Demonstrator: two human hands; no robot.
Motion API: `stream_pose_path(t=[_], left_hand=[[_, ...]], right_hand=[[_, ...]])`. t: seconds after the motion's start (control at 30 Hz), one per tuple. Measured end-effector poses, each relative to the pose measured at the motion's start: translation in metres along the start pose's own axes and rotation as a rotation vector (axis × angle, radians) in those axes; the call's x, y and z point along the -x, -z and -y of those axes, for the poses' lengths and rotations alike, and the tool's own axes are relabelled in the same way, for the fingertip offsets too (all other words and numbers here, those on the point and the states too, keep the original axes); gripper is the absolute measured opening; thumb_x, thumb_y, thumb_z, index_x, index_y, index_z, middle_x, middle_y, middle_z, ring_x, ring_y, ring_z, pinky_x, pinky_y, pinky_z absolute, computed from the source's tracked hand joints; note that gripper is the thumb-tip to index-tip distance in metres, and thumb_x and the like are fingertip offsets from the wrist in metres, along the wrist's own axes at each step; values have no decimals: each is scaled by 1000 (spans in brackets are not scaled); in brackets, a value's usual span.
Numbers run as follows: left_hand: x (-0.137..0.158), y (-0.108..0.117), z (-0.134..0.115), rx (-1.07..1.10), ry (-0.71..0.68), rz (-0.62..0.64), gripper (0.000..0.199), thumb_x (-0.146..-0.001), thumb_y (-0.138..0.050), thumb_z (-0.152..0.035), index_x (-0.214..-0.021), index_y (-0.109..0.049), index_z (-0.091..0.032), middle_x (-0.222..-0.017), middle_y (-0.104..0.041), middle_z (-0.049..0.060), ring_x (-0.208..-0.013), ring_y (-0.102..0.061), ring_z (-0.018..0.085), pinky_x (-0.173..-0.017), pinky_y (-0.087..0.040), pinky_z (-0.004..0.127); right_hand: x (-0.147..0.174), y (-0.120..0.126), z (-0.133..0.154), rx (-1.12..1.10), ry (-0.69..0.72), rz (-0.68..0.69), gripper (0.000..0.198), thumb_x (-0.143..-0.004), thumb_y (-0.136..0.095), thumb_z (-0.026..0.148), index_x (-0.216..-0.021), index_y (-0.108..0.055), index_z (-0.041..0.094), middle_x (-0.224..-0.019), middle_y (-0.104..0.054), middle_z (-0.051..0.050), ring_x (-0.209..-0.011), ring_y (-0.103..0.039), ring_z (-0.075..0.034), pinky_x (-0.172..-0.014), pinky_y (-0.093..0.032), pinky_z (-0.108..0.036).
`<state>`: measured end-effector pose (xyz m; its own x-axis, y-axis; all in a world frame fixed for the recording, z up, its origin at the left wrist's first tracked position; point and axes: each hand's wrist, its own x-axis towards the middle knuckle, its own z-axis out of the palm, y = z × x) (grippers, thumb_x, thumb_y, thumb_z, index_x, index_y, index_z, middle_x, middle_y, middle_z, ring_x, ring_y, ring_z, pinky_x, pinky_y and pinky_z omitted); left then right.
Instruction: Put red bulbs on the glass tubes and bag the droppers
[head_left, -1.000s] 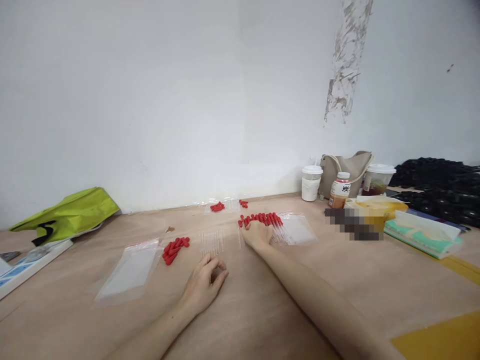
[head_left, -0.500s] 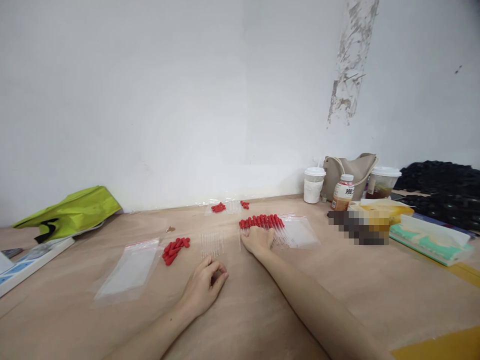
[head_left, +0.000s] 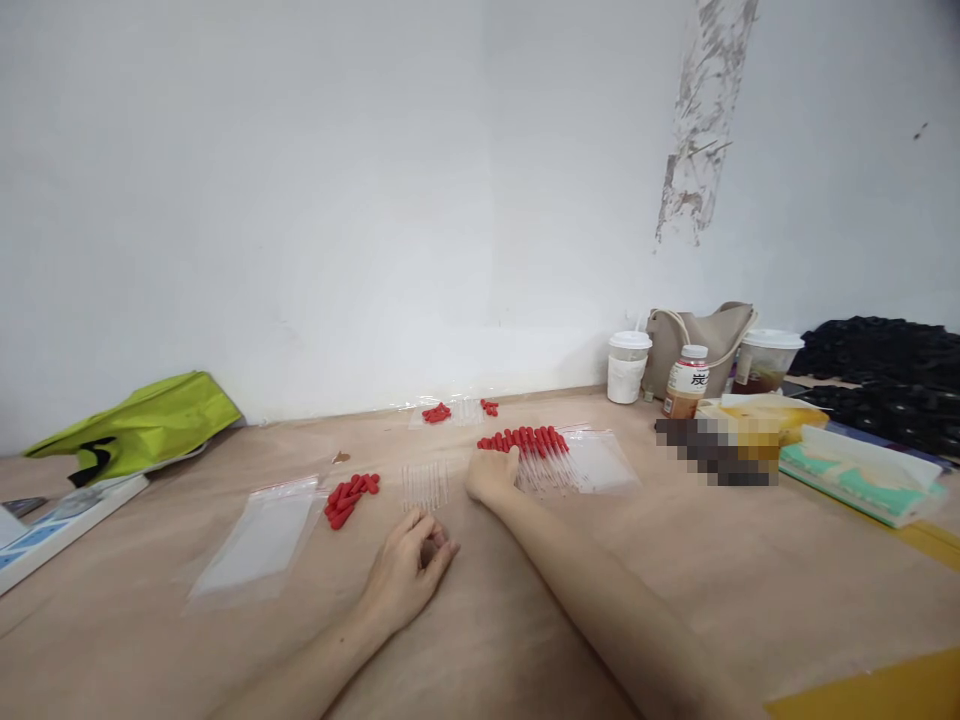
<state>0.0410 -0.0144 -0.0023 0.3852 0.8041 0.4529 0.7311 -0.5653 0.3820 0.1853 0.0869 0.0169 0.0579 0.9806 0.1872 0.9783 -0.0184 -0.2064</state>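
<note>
My right hand (head_left: 493, 474) is at the left end of a row of slim clear droppers with red rubber bulbs (head_left: 534, 440), close against the leftmost bulbs. It looks closed, with most of its fingers turned away, so whatever they hold is hidden. My left hand (head_left: 412, 562) rests on the table, loosely curled, the thumb near the bent fingers and nothing seen in it. Just beyond its knuckles lies a row of bare clear tubes (head_left: 425, 484). A pile of loose red bulbs (head_left: 351, 498) is to their left.
Clear zip bags lie at left (head_left: 259, 540) and right (head_left: 607, 462). By the wall are more red pieces (head_left: 436, 413). A cup (head_left: 628, 368), a bottle (head_left: 685, 383), a grey bag (head_left: 705, 340) and a tissue pack (head_left: 859, 480) stand right; a green bag (head_left: 142, 420) lies left.
My right hand has moved left along the dropper row, uncovering more red bulbs and clear stems. My left hand has stayed in place.
</note>
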Motion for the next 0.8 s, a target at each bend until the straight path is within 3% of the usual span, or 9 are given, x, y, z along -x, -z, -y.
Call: stream_pose_path(t=[0.1,0.2,0.3,0.37,0.53,0.8], left_hand=[[-8,11,10,-88,41,-95,19,-82,-42,-33,-72,-49,-19,-73,-52,2,-65,-50,16,-63,-40,28],[-25,38,34,-262,93,-159,17,-80,-43,-31,-76,-54,-20,-80,-55,4,-81,-51,21,-74,-38,32],[-44,67,64,-465,268,-91,21,-78,-45,-35,-80,-60,-20,-90,-57,8,-91,-49,26,-80,-35,35],[-55,77,80,-551,410,-69,30,-76,-44,-42,-87,-61,-20,-96,-56,10,-97,-47,30,-79,-35,38],[-72,74,98,-555,531,-6,42,-70,-45,-53,-85,-63,-19,-96,-58,14,-98,-48,34,-77,-37,42],[-75,62,104,-557,544,-9,35,-69,-47,-49,-77,-64,-19,-96,-59,14,-95,-49,34,-74,-38,42]], right_hand=[[4,6,7,13,23,20,14,-66,-50,6,-65,-64,10,-69,-66,-15,-68,-60,-24,-78,-25,-40],[23,15,-1,4,64,-28,16,-72,-47,13,-71,-63,11,-73,-65,-14,-70,-58,-22,-75,-27,-37],[52,24,-29,-23,136,-152,23,-81,-39,24,-85,-58,13,-86,-62,-13,-84,-54,-22,-74,-28,-34],[70,25,-54,-76,272,-311,21,-82,-38,25,-80,-56,13,-83,-60,-10,-81,-52,-19,-71,-29,-30],[95,22,-103,-193,375,-473,16,-81,-40,24,-74,-50,15,-75,-56,-5,-74,-48,-16,-68,-30,-27],[100,18,-110,-280,354,-497,14,-81,-41,24,-73,-49,16,-72,-55,-3,-73,-48,-16,-68,-30,-27]])
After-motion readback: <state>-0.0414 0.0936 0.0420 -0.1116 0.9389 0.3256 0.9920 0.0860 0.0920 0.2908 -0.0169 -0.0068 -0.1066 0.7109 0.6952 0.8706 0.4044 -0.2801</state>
